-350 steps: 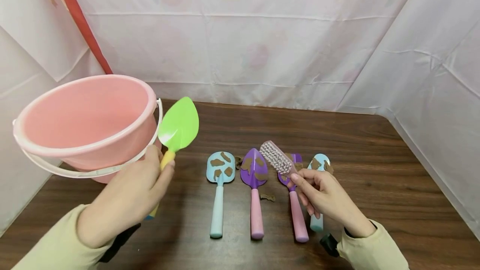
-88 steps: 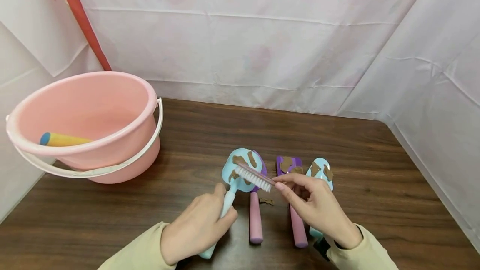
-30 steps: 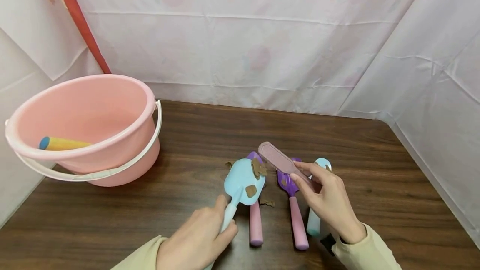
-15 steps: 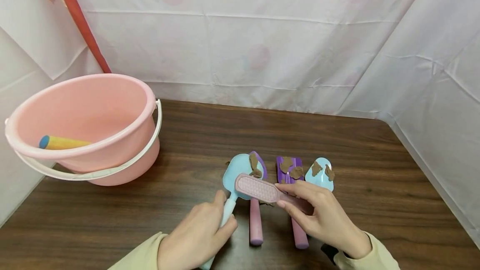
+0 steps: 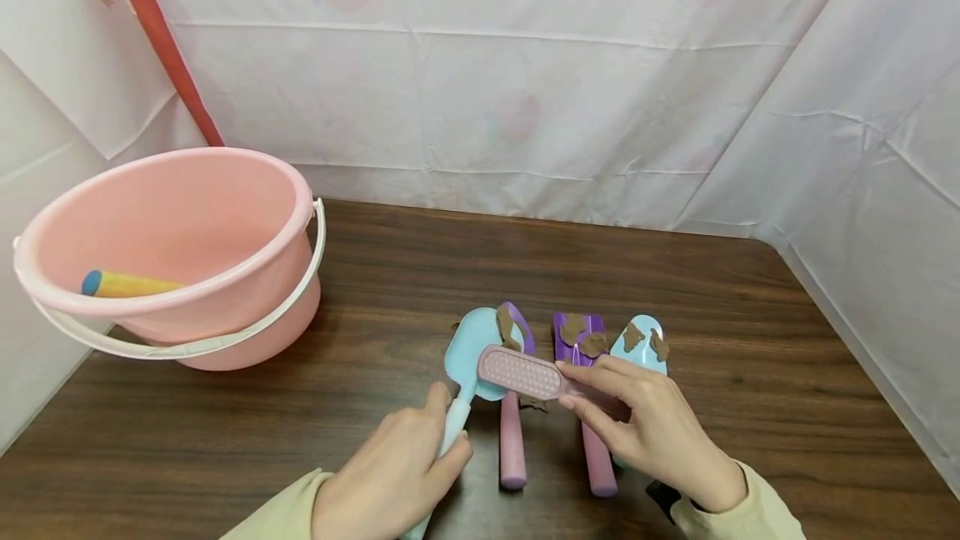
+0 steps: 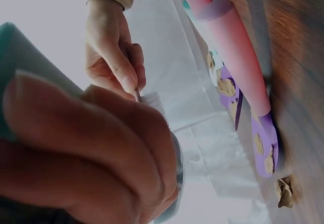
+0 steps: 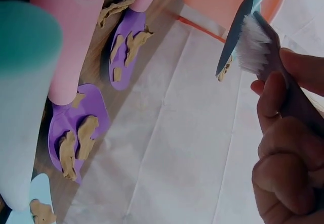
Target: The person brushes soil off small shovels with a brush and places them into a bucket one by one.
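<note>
My left hand (image 5: 390, 469) grips the handle of a light blue toy shovel (image 5: 465, 344), its blade raised over the table. One brown clay-like patch (image 5: 507, 326) shows at the blade's right edge. My right hand (image 5: 656, 432) pinches a pink brush (image 5: 521, 372) by its handle, back side up. In the right wrist view its white bristles (image 7: 253, 44) lie against the shovel's blade. Beneath the blade is a pointed purple shovel (image 5: 512, 448), partly covered. Right of it lie a square purple shovel (image 5: 579, 352) and a light blue shovel (image 5: 637, 357), both brown-patched and partly behind my right hand.
A pink bucket (image 5: 255, 307) with a white handle stands at the left; a yellow grip with a blue end (image 5: 135, 284) shows inside. Brown scraps (image 5: 534, 403) lie on the wooden table (image 5: 712, 290). White curtains (image 5: 525, 107) hang behind and at the sides.
The green shovel has gone from my left hand into the bucket, and the light blue one was picked up. Several brown patches have left its blade. The brush swung back onto it.
</note>
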Motion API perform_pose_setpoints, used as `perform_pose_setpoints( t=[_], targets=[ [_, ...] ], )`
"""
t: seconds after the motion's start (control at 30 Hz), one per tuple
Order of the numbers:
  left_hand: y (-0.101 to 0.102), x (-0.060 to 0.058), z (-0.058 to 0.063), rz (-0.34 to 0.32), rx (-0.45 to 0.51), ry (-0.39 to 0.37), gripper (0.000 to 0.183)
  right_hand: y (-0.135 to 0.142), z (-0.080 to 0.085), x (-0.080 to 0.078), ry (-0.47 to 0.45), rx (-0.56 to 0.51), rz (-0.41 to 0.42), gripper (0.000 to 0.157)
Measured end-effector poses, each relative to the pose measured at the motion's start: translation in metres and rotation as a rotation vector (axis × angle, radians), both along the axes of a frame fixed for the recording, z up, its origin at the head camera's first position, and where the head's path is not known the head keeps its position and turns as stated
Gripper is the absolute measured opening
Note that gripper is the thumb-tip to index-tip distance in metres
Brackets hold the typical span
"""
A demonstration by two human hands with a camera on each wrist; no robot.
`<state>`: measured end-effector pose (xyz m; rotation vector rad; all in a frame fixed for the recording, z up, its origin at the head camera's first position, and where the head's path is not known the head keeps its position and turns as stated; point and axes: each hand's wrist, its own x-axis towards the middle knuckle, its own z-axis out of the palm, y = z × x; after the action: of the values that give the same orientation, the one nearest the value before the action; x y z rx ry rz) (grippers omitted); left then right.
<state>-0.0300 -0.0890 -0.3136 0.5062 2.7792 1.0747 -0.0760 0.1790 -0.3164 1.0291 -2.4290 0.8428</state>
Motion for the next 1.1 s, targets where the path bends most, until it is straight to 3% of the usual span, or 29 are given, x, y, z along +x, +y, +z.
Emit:
perform_pose_setpoints(
  t=[0.3,0.4,0.57,0.83,1.1],
  targets=[
    [0.000,0.000,-0.003,-0.007,0.011,0.006,0.017,0.003,-0.003,-0.005,0.020,-0.023,-0.060,0.029],
    [-0.002,0.000,-0.003,-0.026,0.027,-0.017,0.016,0.006,-0.003,-0.011,0.075,-0.039,-0.129,0.032],
    [-0.002,0.003,-0.001,-0.024,0.031,-0.008,0.016,0.010,-0.005,-0.018,0.089,-0.085,-0.213,0.036],
    [0.001,0.002,-0.004,-0.010,0.012,-0.003,0.017,0.008,-0.004,-0.015,0.033,-0.146,-0.207,0.035],
    [0.002,0.000,-0.002,-0.014,0.021,-0.028,0.016,0.001,-0.002,-0.006,-0.036,-0.142,-0.043,0.034]
  ],
)
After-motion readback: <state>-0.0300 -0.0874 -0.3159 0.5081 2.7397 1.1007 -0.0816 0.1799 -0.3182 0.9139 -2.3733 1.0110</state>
